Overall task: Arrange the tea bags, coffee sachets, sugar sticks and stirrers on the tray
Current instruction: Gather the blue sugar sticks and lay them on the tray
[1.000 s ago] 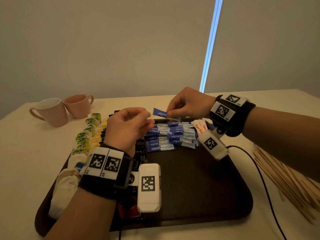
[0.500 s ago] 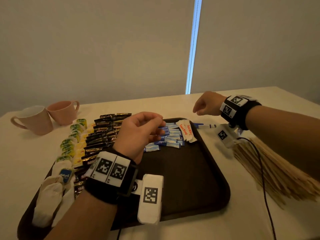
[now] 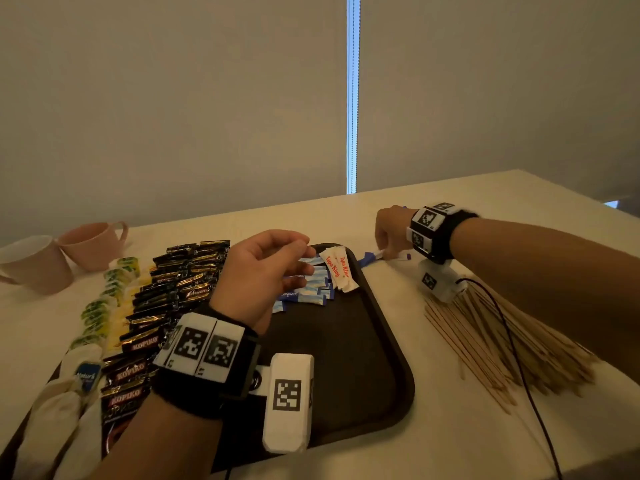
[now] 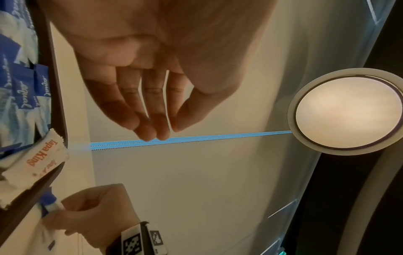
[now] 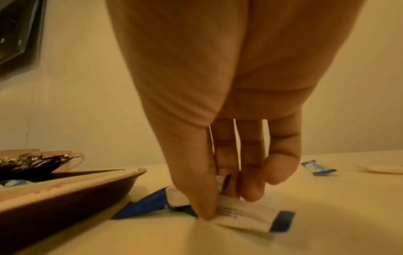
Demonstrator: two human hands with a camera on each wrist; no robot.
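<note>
A dark brown tray [image 3: 346, 358] holds rows of tea bags [image 3: 100, 306], black coffee sachets [image 3: 173, 289], blue sugar sticks [image 3: 311, 296] and white sachets [image 3: 337, 268]. My left hand [image 3: 304, 258] hovers just over the blue sticks with relaxed fingers and holds nothing; the left wrist view shows this hand [image 4: 161, 127] empty too. Beyond the tray's far right corner, my right hand [image 3: 386, 244] reaches down to the table and pinches a blue and white sugar stick [image 3: 369, 258]. In the right wrist view the thumb and fingers of that hand [image 5: 222, 203] close on the stick [image 5: 246, 215].
A loose pile of wooden stirrers [image 3: 502, 341] lies on the table right of the tray, under my right forearm. Two pink cups [image 3: 93, 244] stand at the far left. Another sugar stick [image 5: 318, 168] lies farther out on the table.
My right hand left the tray, moved right and went down to the sugar stick on the table. My left hand lowered over the blue sticks and its fingers loosened.
</note>
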